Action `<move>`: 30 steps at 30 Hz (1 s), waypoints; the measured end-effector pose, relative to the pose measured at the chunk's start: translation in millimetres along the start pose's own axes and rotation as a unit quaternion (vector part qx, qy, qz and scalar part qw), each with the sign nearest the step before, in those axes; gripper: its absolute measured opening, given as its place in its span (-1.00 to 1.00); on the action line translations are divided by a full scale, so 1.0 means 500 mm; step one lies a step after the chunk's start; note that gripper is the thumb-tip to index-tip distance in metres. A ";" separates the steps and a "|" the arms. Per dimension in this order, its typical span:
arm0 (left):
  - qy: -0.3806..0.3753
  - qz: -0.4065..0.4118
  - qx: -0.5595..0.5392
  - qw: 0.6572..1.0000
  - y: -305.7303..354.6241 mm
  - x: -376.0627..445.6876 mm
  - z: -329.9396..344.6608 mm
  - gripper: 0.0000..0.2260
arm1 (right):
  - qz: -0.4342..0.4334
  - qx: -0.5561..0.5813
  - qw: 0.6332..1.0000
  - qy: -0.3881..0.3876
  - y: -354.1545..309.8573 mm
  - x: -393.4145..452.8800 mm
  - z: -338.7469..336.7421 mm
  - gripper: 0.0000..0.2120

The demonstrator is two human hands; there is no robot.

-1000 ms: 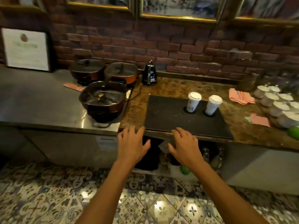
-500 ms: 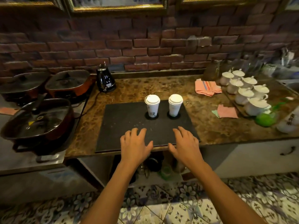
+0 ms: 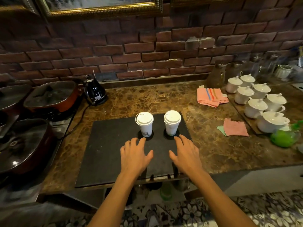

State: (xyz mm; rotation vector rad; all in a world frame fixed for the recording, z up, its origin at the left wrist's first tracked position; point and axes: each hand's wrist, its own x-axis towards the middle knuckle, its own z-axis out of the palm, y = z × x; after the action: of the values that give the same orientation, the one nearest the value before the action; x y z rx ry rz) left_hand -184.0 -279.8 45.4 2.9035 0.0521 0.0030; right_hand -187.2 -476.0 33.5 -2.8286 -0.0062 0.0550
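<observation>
Two white paper cups with white lids stand upright on a black mat [image 3: 106,154] on the brown marble counter. The left cup [image 3: 145,124] and the right cup [image 3: 171,122] each sit on a dark round coaster. My left hand [image 3: 135,155] hovers over the mat just in front of the left cup, fingers spread and holding nothing. My right hand [image 3: 186,154] is spread the same way just in front of the right cup. Neither hand touches a cup.
A black kettle [image 3: 94,91] stands at the back left, beside lidded pans [image 3: 50,95]. At the right are a pink striped cloth [image 3: 211,97], a small pink cloth [image 3: 235,127], several white lidded cups [image 3: 257,104] on a tray and a green object [image 3: 282,138]. A brick wall rises behind.
The view has moved right and closer to the counter. Both hands have moved forward over the mat, from its front edge to just short of the two cups.
</observation>
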 end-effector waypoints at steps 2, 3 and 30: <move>-0.017 -0.010 -0.009 1.000 -0.013 0.037 0.026 -0.42 | 0.011 0.001 1.000 -0.015 0.005 0.035 0.020 -0.37; -0.026 -0.015 -0.014 0.999 -0.019 0.054 0.038 -0.42 | 0.018 0.001 1.000 -0.022 0.008 0.050 0.029 -0.37; -0.006 -0.263 -0.501 0.825 -0.020 0.319 0.214 -0.11 | 0.190 0.461 0.866 -0.027 0.095 0.337 0.170 -0.06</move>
State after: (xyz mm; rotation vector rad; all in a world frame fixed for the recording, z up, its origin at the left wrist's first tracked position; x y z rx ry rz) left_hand -24.1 -289.7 -61.3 1.7532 0.6384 -0.0633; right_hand -22.3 -493.3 -67.9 -1.8264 0.4439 0.1724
